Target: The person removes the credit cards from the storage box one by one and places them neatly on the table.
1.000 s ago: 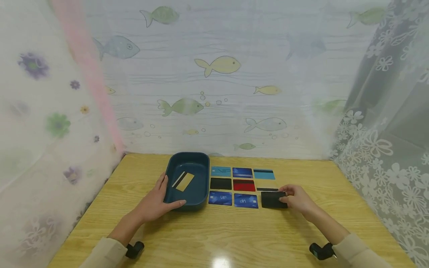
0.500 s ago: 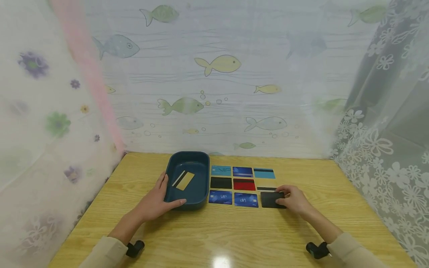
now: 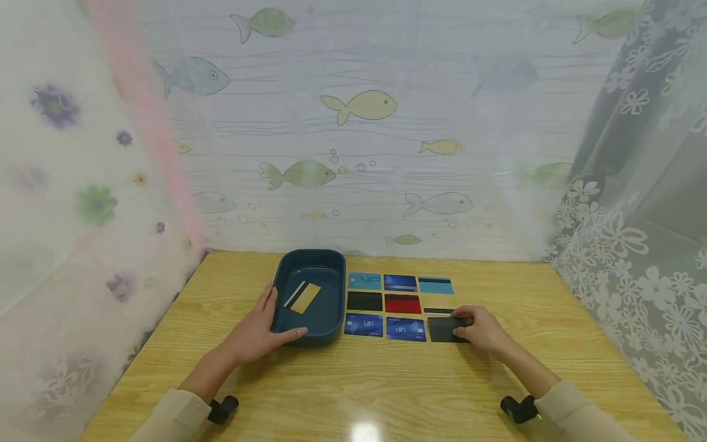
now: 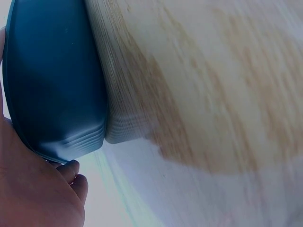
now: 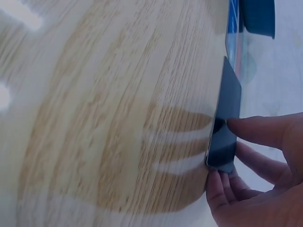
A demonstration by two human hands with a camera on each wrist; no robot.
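Note:
My left hand holds the near-left corner of a dark blue rectangular tray, thumb at the near rim and fingers along the left side. Inside the tray lies a gold card with a dark stripe. My right hand holds a black card by its right end, at the right of the front row. In the right wrist view, the thumb rests on the black card and curled fingers meet its near edge. Beside it in the row lie two blue VIP cards, the nearer one a narrow gap away.
Behind that row lie another black card, a red card and a pale gold card. The back row has a light blue VIP card, a dark blue card and a striped light blue card. Wooden table underneath.
My right hand has shifted slightly left with the black card, bringing it nearer the VIP card beside it. The card's face now looks greyer. My left hand and the tray stay put.

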